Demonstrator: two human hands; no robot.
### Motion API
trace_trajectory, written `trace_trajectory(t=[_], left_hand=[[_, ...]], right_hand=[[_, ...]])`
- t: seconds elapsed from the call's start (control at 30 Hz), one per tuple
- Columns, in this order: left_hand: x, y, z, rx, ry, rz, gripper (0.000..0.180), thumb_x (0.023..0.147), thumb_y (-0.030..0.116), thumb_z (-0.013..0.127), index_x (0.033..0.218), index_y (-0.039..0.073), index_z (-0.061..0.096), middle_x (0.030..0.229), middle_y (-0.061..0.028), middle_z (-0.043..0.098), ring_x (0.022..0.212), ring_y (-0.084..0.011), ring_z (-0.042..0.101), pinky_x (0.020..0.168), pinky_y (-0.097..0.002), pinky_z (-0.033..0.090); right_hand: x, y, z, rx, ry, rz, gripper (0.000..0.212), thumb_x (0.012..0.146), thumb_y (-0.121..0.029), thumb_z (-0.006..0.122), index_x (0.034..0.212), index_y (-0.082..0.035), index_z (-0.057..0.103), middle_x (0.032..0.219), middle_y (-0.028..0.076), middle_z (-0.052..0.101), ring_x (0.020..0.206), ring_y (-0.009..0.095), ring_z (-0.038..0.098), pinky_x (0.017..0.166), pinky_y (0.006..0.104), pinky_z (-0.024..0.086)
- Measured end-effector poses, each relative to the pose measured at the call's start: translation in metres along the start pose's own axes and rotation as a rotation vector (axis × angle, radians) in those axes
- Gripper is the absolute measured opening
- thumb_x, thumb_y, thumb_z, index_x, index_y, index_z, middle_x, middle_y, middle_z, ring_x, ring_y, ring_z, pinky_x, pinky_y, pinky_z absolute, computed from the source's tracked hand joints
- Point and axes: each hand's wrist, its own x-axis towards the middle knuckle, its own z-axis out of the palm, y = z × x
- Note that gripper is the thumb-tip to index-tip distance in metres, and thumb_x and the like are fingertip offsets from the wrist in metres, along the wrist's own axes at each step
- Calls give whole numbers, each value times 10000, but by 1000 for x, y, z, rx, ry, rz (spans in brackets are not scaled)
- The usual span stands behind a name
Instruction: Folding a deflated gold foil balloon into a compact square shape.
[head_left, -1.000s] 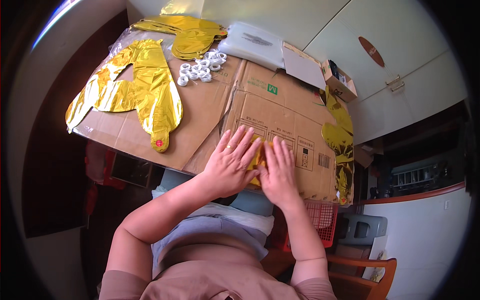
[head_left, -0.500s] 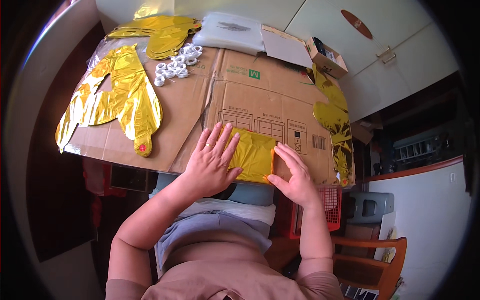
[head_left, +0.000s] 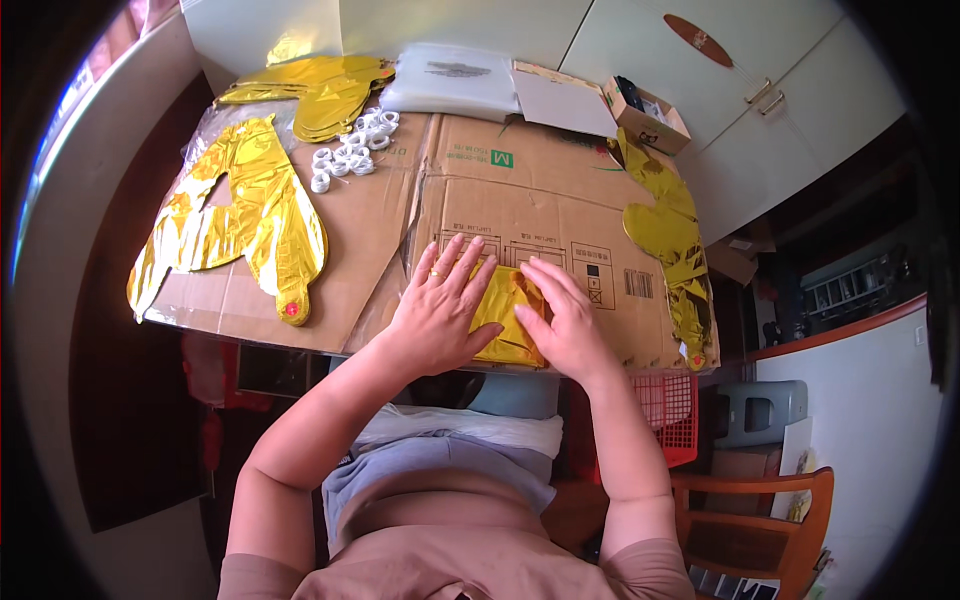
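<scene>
A folded gold foil balloon [head_left: 508, 318] lies at the near edge of the cardboard-covered table, a small packet between my two hands. My left hand [head_left: 440, 305] rests flat over its left side, fingers spread, a ring on one of them. On its right side my right hand [head_left: 560, 322] presses with fingers stretched out and the thumb on the foil. Part of the packet is hidden beneath both hands.
At the left lies a flat gold foil balloon [head_left: 255, 200], with a stack of others [head_left: 340, 95] behind. White string rolls [head_left: 355, 150], clear plastic bags [head_left: 450, 85] and a small open box [head_left: 650, 115] stand farther back. Another gold balloon [head_left: 665, 230] lies along the right edge.
My right hand has moved left, turning the foil's right side inward, so the packet is narrower. My left hand stays on the left side. The view has shifted slightly.
</scene>
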Motion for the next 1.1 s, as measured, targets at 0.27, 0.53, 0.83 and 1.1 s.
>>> trace_trajectory(t=[0.27, 0.53, 0.83, 1.1], left_hand=[[-12, 4, -5, -60, 240, 75, 627, 859, 392, 717, 1338, 25, 547, 1373, -182, 551, 1313, -382, 498, 1130, -549, 338], [-28, 12, -9, -43, 140, 160, 636, 858, 469, 710, 1312, 39, 594, 1349, -154, 557, 1311, -348, 496, 1134, -524, 354], [-26, 12, -9, -41, 39, 130, 654, 899, 461, 655, 1385, 40, 539, 1433, -181, 499, 1397, -365, 415, 1181, -518, 289], [-25, 9, -10, -115, 28, 125, 671, 890, 439, 674, 1408, 44, 517, 1456, -183, 480, 1409, -377, 398, 1185, -529, 277]], right_hand=[[69, 8, -4, 158, -313, 189, 296, 837, -210, 758, 1076, -41, 709, 1016, 139, 650, 985, 294, 648, 891, 380, 520], [84, 8, -7, 205, -491, 255, 278, 839, -184, 786, 1038, -5, 706, 975, 81, 628, 908, 178, 648, 815, 314, 532], [96, 12, -1, 386, -581, 398, 231, 849, -139, 734, 1022, 12, 707, 852, 121, 722, 783, 176, 695, 714, 326, 552], [111, 7, -6, 292, -729, 400, 220, 881, -167, 737, 986, 20, 692, 845, 43, 697, 759, 111, 627, 671, 284, 512]])
